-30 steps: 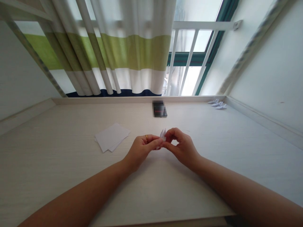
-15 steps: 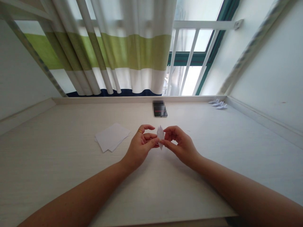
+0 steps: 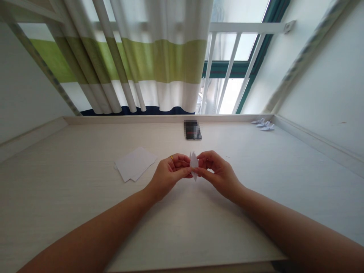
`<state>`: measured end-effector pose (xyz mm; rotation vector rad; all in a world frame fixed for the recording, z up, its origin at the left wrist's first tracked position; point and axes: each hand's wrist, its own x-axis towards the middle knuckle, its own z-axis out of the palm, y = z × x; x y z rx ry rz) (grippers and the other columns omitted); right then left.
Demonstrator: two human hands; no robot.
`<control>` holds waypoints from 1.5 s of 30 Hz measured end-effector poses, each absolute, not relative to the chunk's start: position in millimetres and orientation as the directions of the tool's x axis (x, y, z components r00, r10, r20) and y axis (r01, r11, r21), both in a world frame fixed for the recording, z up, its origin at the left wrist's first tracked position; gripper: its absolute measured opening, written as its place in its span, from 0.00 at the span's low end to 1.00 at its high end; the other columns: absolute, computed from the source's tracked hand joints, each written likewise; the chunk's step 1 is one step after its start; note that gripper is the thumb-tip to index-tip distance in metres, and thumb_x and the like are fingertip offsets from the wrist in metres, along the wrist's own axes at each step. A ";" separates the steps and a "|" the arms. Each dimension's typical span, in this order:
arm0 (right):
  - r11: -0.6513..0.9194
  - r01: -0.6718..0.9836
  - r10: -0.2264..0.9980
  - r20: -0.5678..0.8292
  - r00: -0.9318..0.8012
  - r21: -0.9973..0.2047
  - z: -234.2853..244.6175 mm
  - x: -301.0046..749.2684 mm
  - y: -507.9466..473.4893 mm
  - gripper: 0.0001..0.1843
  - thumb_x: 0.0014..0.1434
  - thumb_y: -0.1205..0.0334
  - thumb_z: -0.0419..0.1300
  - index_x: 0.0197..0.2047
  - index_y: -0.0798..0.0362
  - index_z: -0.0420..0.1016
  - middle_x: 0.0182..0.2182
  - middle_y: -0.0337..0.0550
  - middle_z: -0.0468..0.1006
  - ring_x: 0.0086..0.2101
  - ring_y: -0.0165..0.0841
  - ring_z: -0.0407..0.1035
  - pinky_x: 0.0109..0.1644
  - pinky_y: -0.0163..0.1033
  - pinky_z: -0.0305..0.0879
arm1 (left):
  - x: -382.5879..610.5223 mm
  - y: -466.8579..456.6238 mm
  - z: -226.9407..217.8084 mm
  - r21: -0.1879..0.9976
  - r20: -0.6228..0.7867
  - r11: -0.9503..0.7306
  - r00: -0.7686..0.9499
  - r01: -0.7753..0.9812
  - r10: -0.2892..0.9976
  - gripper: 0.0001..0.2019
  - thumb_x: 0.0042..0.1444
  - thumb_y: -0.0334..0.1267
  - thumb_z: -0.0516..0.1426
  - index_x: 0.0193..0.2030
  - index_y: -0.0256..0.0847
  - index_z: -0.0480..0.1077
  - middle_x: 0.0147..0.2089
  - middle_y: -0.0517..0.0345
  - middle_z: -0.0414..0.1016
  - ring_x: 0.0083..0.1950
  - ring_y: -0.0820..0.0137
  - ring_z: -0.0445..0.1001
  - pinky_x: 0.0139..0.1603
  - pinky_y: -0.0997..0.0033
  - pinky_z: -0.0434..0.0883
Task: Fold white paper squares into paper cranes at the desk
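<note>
A small, narrow, diamond-shaped piece of folded white paper (image 3: 194,162) is pinched between two bare hands, above the middle of a pale, faintly grained wooden tabletop (image 3: 184,231). Its long axis runs nearly straight up and down in the view: one sharp tip points toward the window side, the other toward the person. The far end looks split into more than one point. How steeply the piece tilts off the tabletop is hard to tell.

The left hand (image 3: 171,170) is nearly closed, its thumb pressed on the paper's left side below the middle and its fingers curled beside and behind it. A thin gold-coloured ring (image 3: 171,158) circles one finger. The right hand (image 3: 217,170) holds the other side in a narrow pinch, thumb low on the paper, bent forefinger close to its upper right edge.

Left of the hands lie overlapping flat white paper sheets (image 3: 135,163). Beyond the hands rests a dark rectangular device (image 3: 193,131), partly pixelated. A cluster of small folded white paper shapes (image 3: 264,125) sits at the far right corner.
</note>
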<state>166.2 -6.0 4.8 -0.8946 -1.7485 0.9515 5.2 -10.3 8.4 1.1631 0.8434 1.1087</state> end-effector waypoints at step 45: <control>0.521 0.041 0.750 0.435 -0.498 -0.853 13.0 175.8 -0.3 0.06 0.51 0.70 0.54 0.29 0.53 0.72 0.32 0.41 0.64 0.31 0.27 0.64 0.33 0.35 0.65 | 6.7 -12.4 8.6 0.982 0.080 -0.034 0.243 -0.186 0.967 0.08 0.38 0.34 0.63 0.25 0.36 0.69 0.25 0.61 0.72 0.29 0.76 0.70 0.35 0.74 0.68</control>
